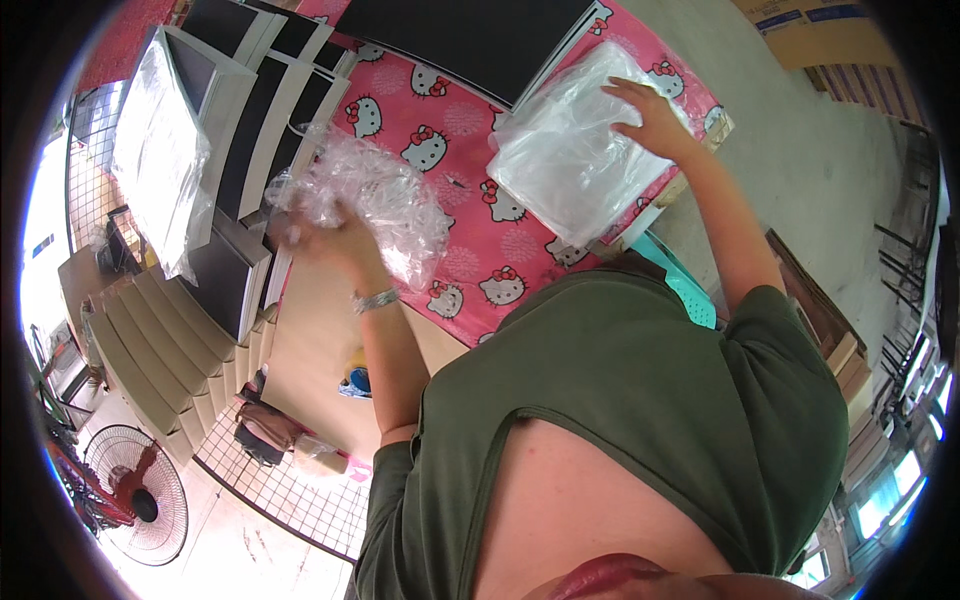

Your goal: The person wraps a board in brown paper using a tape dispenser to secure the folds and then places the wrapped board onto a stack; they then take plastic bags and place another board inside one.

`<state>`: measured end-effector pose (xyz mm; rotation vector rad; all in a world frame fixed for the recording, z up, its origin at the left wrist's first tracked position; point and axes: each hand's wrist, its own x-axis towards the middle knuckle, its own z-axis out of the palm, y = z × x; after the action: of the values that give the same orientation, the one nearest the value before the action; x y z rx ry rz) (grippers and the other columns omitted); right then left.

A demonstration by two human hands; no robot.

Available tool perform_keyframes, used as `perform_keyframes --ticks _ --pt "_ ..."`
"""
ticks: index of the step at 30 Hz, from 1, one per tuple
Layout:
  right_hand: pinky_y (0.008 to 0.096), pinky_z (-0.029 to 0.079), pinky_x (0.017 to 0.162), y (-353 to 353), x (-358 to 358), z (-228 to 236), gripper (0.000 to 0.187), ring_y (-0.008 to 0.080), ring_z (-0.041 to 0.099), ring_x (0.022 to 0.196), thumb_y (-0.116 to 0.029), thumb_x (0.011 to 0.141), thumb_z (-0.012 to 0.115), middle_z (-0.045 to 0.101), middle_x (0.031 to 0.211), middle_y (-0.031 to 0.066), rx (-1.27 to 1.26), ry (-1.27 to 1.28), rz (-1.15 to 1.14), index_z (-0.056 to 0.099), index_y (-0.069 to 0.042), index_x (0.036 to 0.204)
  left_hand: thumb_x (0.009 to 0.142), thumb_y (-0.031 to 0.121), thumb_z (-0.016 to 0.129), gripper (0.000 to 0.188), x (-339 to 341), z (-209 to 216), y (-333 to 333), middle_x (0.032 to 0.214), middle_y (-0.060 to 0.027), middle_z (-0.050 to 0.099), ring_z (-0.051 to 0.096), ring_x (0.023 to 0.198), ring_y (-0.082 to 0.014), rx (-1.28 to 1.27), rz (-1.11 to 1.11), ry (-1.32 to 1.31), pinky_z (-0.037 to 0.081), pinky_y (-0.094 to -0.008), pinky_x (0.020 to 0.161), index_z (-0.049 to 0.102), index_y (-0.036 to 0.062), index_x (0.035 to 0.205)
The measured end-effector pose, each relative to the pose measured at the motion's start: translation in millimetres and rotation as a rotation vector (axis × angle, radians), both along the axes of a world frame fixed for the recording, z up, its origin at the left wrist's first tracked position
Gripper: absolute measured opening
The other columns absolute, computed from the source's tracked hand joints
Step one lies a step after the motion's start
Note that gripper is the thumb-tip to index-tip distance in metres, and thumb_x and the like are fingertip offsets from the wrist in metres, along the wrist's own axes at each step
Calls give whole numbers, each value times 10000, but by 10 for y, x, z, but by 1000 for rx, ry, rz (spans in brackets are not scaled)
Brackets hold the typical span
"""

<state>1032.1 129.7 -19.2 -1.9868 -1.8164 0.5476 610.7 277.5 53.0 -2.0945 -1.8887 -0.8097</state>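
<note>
My right hand [648,122] lies with fingers spread on a flat stack of clear plastic bags [560,160] at the right of the table. On the left, my left hand [325,245] is at the edge of a crumpled heap of clear plastic film [375,200]. Motion smears its fingers, so whether they hold any film is unclear. Under both piles is a pink tablecloth [465,262] printed with white cartoon cats. A large black flat panel [460,40] with pale edges rests at the table's far side.
Black-topped boxes or panels [255,130] are stacked at the left, one wrapped in clear plastic [160,150]. Below them stand beige cardboard pieces [150,340]. A fan [140,500] is at lower left. A teal plastic seat [680,280] sits by the table's right edge.
</note>
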Motion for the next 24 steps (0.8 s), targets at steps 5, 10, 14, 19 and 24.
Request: perform_keyframes --ticks 5,10,14,19,24 --pt "533 237 1087 151 -492 50 613 274 371 1312 -207 759 700 484 1368 34 -152 -169 144 484 -237 1332 797 149 657 408 1224 -466 -42 1324 -189 462 420 1234 -373 -545 -940 -307 375 -438 1018 570 89 1191" --pt "527 325 1026 -121 -237 -193 405 250 459 1236 -215 799 656 571 1251 16 -505 10 210 609 -212 1200 807 288 669 402 1507 -883 -446 1323 -139 478 449 1206 -358 -763 -944 -10 377 -443 1012 598 93 1151" --pt "407 444 923 -41 -176 -218 330 196 536 1108 -286 828 664 632 1126 61 -269 627 -258 647 -146 1126 824 353 655 462 1460 -961 -458 1274 -135 506 498 1140 -274 -909 -707 -358 394 -403 972 570 65 1175" --pt "368 451 877 818 -574 -200 361 243 547 976 -345 896 600 593 914 75 -124 1943 -939 589 -26 1066 825 215 653 527 1883 -914 250 1196 -102 533 504 1074 -200 -1222 109 -1436 384 -351 965 439 -17 1248" --pt "377 402 852 1483 -968 -317 408 214 553 941 -378 811 657 602 927 43 -38 1848 -1202 553 -106 1098 733 35 558 432 1941 -1292 703 1027 -80 553 541 875 -187 -1139 -74 -1134 455 -352 695 458 59 1152"
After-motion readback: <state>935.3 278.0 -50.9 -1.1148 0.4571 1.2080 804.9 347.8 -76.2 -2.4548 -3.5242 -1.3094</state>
